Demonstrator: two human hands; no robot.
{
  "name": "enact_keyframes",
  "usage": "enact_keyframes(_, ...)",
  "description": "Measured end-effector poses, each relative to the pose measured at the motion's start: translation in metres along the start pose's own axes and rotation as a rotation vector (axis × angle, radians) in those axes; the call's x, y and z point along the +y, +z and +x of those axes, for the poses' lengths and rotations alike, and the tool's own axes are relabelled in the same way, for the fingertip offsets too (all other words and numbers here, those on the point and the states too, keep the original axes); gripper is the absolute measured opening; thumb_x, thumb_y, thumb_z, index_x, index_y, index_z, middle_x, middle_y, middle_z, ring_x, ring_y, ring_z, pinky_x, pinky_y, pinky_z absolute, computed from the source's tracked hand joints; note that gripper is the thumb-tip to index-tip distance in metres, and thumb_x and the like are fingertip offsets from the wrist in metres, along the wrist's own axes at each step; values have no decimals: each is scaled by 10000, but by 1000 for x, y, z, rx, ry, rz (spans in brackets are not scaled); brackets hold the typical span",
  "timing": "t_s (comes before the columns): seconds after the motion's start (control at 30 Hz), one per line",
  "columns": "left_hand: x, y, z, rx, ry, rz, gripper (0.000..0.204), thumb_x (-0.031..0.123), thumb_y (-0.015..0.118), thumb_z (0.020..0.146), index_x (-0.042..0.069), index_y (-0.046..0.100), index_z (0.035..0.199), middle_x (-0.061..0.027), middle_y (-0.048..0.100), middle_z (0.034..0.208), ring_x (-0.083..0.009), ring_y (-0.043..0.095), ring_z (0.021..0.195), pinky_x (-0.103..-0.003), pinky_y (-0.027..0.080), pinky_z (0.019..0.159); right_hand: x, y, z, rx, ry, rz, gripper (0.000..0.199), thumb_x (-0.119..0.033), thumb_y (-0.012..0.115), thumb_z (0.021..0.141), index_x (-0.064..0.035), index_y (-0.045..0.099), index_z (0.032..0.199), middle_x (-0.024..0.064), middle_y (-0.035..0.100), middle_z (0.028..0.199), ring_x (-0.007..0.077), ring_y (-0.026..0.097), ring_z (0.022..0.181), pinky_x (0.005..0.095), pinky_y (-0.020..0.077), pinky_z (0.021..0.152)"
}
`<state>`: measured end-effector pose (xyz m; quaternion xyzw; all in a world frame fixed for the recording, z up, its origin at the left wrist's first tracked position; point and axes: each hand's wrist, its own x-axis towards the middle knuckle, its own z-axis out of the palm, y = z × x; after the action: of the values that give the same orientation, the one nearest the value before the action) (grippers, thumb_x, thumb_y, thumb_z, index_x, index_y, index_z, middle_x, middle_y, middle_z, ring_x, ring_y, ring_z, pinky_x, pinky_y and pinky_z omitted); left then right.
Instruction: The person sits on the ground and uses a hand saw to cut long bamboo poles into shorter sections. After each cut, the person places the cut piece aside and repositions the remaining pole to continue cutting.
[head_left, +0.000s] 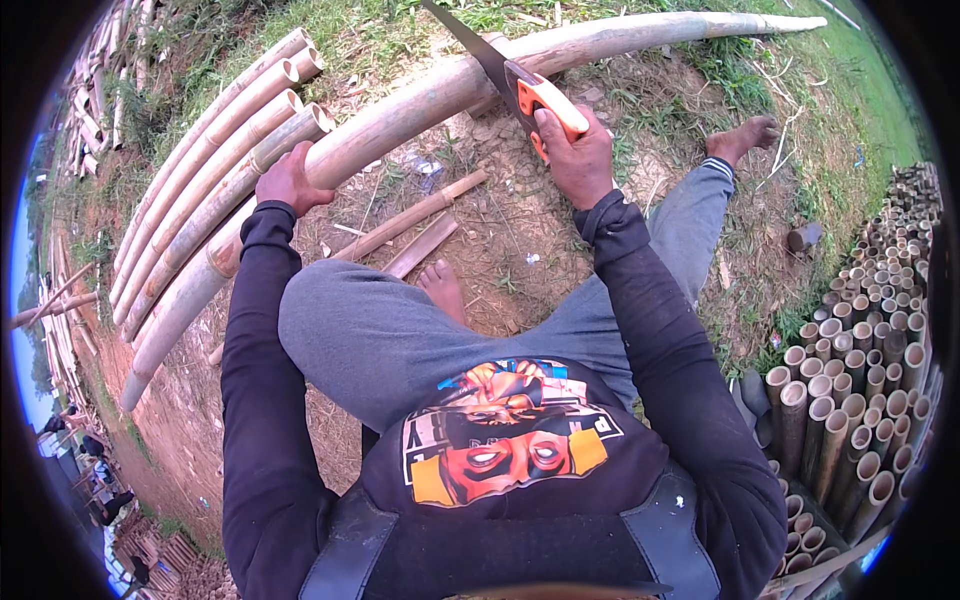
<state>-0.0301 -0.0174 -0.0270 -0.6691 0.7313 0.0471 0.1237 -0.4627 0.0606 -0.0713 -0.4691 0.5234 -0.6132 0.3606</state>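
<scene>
Nearest to the camera is your own body: the black shirt with a coloured print, and your grey trousers, one knee bent, one leg stretched to the far right. Your bare foot rests on the dirt ground between them.

Beyond your knees lies the long bamboo pole. Its long axis runs from the near left, low, to the far right, where its thin end reaches the grass. It crosses in front of both your hands. On the left, other bamboo poles lie stacked beside it, almost parallel. On the right, near you, stands a big pile of short cut bamboo tubes, open ends up.

Your left hand is closed over the pole from the near side and presses on it. Your right hand is wrapped fully around the orange handle of the hand saw. The dark blade lies across the pole, roughly at a right angle to its axis, just to the right of the middle. The right hand is the nearer one to this cut. Two short bamboo pieces lie on the ground under the pole.
</scene>
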Motion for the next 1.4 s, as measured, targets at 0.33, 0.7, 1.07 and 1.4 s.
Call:
enact_keyframes(0.33, 1, -2, -1, -30, -10, -2, 1014, 512, 902, 665, 188, 488, 1532, -176, 700, 1346, -366, 704, 1203, -495, 571, 1023, 2, 1, -2, -30, -14, 76, 316, -251, 774, 1035, 19, 665, 1158, 17, 696, 887, 47, 628, 761, 225, 512, 640)
enact_keyframes(0.7, 9, -13, -8, -48, -40, -7, 998, 474, 918, 660, 192, 504, 1523, -141, 687, 1380, -332, 670, 1263, -465, 546, 1056, -51, 4, 42, -120, 70, -109, 391, -173, 723, 1054, 63, 626, 1351, 93, 752, 1123, 76, 688, 912, 250, 577, 761)
enact_keyframes(1.07, 9, -9, -4, 5, 8, 8, 997, 468, 925, 625, 150, 535, 1486, -166, 711, 1289, -360, 699, 1187, -480, 566, 1002, -56, -52, -81, -25, -225, 74, 412, -44, 679, 1036, 120, 571, 1399, 214, 688, 1333, 228, 722, 1156, 331, 601, 972)
enact_keyframes(1.4, 10, -17, -6, -25, -12, -20, 1009, 496, 923, 609, 179, 536, 1485, -165, 716, 1276, -363, 713, 1163, -480, 578, 998, -10, -39, -52, -5, 18, 20, 452, -103, 744, 1019, 47, 604, 1421, 144, 757, 1209, 142, 738, 1032, 278, 585, 862)
